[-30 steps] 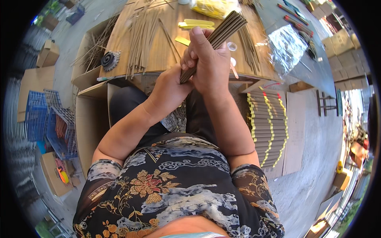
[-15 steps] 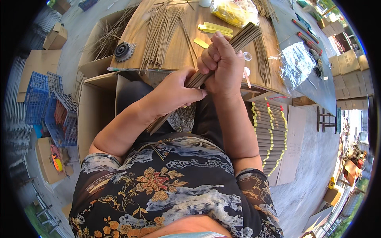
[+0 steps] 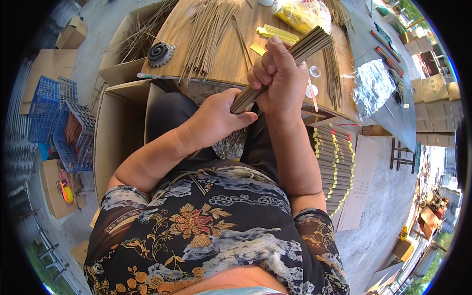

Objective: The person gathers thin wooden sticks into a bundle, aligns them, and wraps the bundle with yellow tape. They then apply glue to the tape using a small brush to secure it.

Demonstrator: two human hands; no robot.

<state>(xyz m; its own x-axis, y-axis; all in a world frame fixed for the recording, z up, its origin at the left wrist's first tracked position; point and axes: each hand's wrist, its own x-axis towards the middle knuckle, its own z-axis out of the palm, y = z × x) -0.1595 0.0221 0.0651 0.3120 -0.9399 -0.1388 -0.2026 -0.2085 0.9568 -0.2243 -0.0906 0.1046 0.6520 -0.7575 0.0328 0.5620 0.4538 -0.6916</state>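
Note:
A bundle of thin brown incense sticks (image 3: 310, 45) slants across my lap and over the table's near edge. Around its upper part my right hand (image 3: 279, 78) is closed, the thumb lying along the sticks. My left hand (image 3: 220, 115) grips the same bundle lower down, its thumb pressed over the top. The lower end is mostly hidden behind my left hand and forearm. Just beyond my right hand lie yellow paper strips (image 3: 276, 33) and a single yellow piece (image 3: 257, 49). Loose sticks (image 3: 209, 42) are spread on the wooden table (image 3: 172, 37).
A black coiled, toothed object (image 3: 160, 53) sits at the table's left corner. An open cardboard box (image 3: 120, 142) stands by my left leg. Banded stick bundles (image 3: 334, 167) lie to the right. Farther off are clear plastic film (image 3: 373, 88), a yellow-filled bag (image 3: 300, 14) and blue crates (image 3: 73, 137).
Both hands still hold the bundle, and its lower end shows less below my left hand. The table and surroundings have shifted slightly to the right in the picture.

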